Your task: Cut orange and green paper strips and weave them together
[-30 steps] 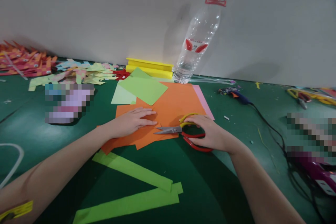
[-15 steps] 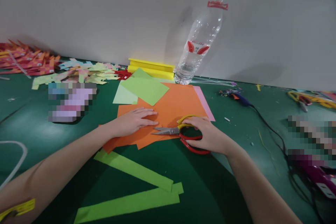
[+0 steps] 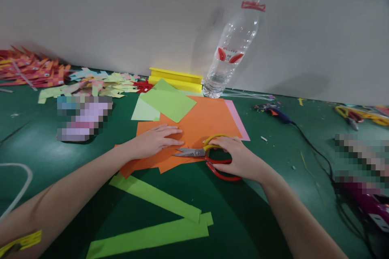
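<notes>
My left hand lies flat, fingers stretched out, on a sheet of orange paper on the green table. My right hand rests on the scissors, its fingers curled over the yellow and red handles; the closed blades point left onto the orange sheet's near edge. A light green sheet overlaps the orange paper's far left corner, and a pink sheet sticks out under its right side.
Two long green paper strips lie near me. A clear water bottle and a yellow paper stack stand by the wall. Paper scraps pile at the far left. A glue gun with black cord lies right.
My right hand has slid the scissors a little to the left along the orange sheet's edge. My left hand has stayed flat on the paper.
</notes>
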`<act>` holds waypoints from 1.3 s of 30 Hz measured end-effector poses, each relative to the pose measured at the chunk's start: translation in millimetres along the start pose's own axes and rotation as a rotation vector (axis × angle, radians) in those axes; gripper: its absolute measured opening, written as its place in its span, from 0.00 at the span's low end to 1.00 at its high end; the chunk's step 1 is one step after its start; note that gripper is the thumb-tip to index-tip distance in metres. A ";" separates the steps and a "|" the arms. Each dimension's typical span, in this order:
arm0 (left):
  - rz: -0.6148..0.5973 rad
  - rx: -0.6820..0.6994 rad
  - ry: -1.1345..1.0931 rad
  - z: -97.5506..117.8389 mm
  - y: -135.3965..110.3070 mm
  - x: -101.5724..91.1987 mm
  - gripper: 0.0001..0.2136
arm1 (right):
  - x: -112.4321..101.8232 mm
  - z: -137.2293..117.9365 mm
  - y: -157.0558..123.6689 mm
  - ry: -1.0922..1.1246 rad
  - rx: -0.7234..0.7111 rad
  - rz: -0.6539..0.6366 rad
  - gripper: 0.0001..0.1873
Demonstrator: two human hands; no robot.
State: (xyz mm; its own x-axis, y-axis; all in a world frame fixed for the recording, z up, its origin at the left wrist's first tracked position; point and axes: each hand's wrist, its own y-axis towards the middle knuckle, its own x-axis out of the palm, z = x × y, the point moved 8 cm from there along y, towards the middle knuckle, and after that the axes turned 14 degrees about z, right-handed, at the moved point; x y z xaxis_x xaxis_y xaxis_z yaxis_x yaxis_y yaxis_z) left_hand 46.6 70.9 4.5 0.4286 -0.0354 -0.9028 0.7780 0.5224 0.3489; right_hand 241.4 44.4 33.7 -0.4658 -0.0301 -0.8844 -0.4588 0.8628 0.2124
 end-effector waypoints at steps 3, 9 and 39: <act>0.008 0.005 0.007 0.6 -0.4 -1.3 0.27 | -1.2 1.0 -0.2 0.006 0.004 0.014 0.24; 0.013 -0.029 0.108 2.3 -1.7 0.3 0.24 | -5.8 0.7 0.7 -0.005 -0.013 0.037 0.21; -0.053 0.017 0.099 2.2 -6.7 4.6 0.25 | -1.3 3.2 -0.1 -0.001 -0.014 0.024 0.23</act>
State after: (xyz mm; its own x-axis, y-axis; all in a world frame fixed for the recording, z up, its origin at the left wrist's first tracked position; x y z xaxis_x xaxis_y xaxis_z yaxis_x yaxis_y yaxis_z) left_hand 44.4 65.4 -1.5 0.3399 0.0223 -0.9402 0.8064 0.5075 0.3036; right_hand 244.5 45.9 33.5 -0.4764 -0.0086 -0.8792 -0.4575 0.8564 0.2395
